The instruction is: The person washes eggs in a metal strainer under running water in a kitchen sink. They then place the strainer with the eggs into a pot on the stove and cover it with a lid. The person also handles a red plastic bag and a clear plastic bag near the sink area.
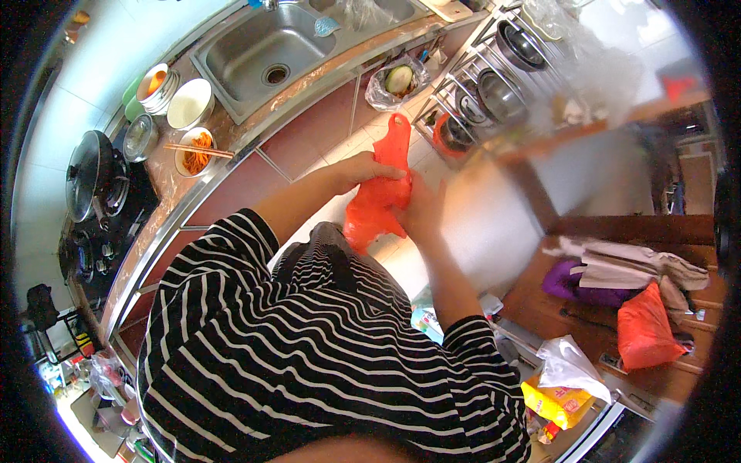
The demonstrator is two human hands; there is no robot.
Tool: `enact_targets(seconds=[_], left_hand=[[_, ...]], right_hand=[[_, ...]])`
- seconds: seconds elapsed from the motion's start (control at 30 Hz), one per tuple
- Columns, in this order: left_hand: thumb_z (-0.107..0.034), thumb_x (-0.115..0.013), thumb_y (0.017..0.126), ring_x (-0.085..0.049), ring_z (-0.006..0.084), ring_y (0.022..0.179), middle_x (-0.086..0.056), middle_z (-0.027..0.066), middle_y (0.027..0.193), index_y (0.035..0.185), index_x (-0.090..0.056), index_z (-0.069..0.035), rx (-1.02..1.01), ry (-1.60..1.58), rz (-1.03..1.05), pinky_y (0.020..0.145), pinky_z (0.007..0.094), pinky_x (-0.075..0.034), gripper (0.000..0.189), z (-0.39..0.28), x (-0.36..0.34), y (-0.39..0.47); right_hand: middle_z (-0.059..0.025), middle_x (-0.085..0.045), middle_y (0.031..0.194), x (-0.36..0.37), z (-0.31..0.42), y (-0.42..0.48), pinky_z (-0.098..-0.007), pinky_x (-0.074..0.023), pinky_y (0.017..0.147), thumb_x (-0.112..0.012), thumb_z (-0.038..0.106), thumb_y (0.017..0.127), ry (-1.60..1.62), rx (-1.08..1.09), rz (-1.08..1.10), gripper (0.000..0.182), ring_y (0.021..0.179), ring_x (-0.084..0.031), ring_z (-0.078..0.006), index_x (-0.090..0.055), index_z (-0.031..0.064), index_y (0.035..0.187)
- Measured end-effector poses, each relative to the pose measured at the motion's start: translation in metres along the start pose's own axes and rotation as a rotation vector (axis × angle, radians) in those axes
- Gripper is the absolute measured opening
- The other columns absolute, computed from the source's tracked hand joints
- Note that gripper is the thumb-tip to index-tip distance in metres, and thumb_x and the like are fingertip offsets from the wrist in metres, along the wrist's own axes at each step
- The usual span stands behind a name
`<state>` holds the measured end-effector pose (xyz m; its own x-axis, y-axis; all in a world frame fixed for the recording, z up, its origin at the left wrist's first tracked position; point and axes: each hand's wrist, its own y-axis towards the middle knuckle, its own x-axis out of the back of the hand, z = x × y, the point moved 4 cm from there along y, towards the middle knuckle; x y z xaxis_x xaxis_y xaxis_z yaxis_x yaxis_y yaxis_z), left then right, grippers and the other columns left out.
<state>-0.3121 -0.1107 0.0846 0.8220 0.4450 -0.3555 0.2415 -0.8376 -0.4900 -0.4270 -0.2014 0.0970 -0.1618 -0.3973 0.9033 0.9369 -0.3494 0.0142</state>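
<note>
A red plastic bag point(373, 202) hangs in front of my body, over the tiled floor. My left hand point(363, 171) grips its upper part, with the thumb lying across the front. My right hand point(421, 205) holds the bag's right side and is blurred; part of its fingers is hidden by the plastic. One looped handle point(397, 122) of the bag sticks up above both hands. What is inside, if anything, cannot be seen.
On the left counter stand a bowl of orange shreds point(195, 162) with chopsticks, a white bowl point(191, 104) and a lidded wok point(90, 173). A steel sink point(255, 52) lies ahead. A pot rack point(480, 98) and a bag-lined container point(385, 98) flank the floor.
</note>
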Motion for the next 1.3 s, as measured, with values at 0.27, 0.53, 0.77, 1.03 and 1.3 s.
enact_targets(seconds=[0.27,0.53,0.77,1.03,1.3], left_hand=[[-0.030,-0.066,0.069,-0.046,0.0292,0.108,-0.046,0.0208,0.115,0.119,-0.036,0.004,-0.440,0.761,-0.551,0.090,0.0355,-0.038,0.067,-0.013,-0.017,-0.026],[-0.013,-0.063,0.070,-0.040,0.0389,0.110,-0.037,0.0245,0.120,0.130,-0.022,-0.001,-0.618,1.125,-0.219,0.092,0.0394,-0.038,0.074,0.025,-0.076,-0.038],[-0.025,-0.065,0.076,-0.044,0.0271,0.111,-0.040,0.0175,0.123,0.131,-0.019,0.001,-0.315,0.240,-0.018,0.093,0.0350,-0.037,0.076,0.066,-0.051,0.012],[-0.012,-0.066,0.073,-0.053,0.0203,0.096,-0.053,0.0091,0.107,0.117,-0.042,-0.004,-0.226,-0.179,-0.147,0.084,0.0315,-0.043,0.051,0.047,-0.062,0.007],[0.006,-0.057,0.063,-0.056,0.0210,0.084,-0.056,0.0077,0.095,0.106,-0.047,-0.004,-0.195,-0.277,-0.391,0.076,0.0302,-0.047,0.045,0.053,-0.056,0.034]], right_hand=[[-0.0062,-0.063,0.082,-0.009,-0.061,-0.008,-0.0461,-0.0290,0.089,-0.057,0.017,0.065,-0.264,-0.288,-0.069,0.028,0.083,-0.059,-0.0216,-0.059,0.0133,0.093],[-0.0109,-0.062,0.082,-0.039,-0.092,-0.024,-0.0429,-0.0427,0.066,-0.061,0.027,0.061,-0.260,-0.459,0.011,0.052,0.080,-0.060,-0.0290,-0.048,0.0149,0.110],[-0.0131,-0.060,0.100,-0.049,-0.085,-0.042,-0.0336,-0.0432,0.081,-0.065,0.022,0.063,0.635,-0.379,0.070,0.045,0.091,-0.057,-0.0242,-0.056,0.0054,0.104],[-0.0100,-0.063,0.088,-0.048,-0.048,-0.045,-0.0325,-0.0437,0.078,-0.065,0.024,0.068,0.943,-0.204,0.346,0.037,0.081,-0.057,-0.0204,-0.058,0.0031,0.098],[-0.0144,-0.059,0.091,-0.001,-0.027,-0.046,-0.0338,-0.0436,0.077,-0.063,0.033,0.073,0.831,-0.114,0.196,0.043,0.084,-0.056,-0.0232,-0.054,0.0021,0.101]])
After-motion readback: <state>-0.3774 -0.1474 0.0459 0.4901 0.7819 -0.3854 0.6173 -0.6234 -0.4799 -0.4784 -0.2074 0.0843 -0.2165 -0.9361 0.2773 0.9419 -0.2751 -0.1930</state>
